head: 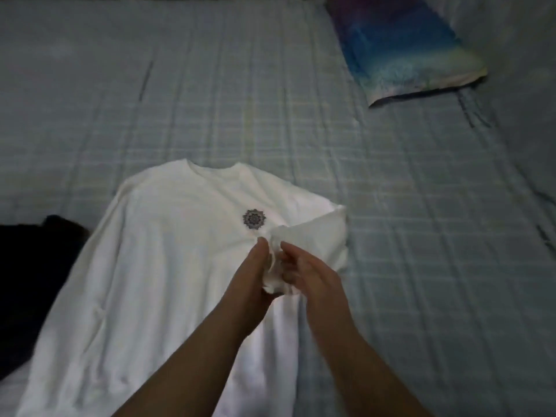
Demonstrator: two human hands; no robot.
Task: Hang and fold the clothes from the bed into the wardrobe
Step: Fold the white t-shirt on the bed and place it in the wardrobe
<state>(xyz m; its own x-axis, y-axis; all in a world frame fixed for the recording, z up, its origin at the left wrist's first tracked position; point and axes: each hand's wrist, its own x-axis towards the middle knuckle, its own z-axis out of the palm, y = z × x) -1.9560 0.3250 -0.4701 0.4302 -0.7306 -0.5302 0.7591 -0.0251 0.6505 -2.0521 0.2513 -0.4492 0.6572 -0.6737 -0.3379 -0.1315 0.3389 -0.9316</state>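
A white long-sleeved shirt (168, 266) with a small dark round emblem (254, 218) is spread front-up on a pale checked bedsheet (301, 115); its right sleeve (316, 236) is folded inward, the cuff pinched between the left hand (252, 284) and right hand (307, 275). A dark garment (27, 266) is seen at left, a multicoloured pillow (403, 46) at upper right

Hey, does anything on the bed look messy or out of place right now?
Nothing damaged or spilled. The white shirt lies flat, with its right sleeve folded inward and bunched between both hands, mid-fold. A dark garment sits crumpled at the left edge. The pillow lies askew.
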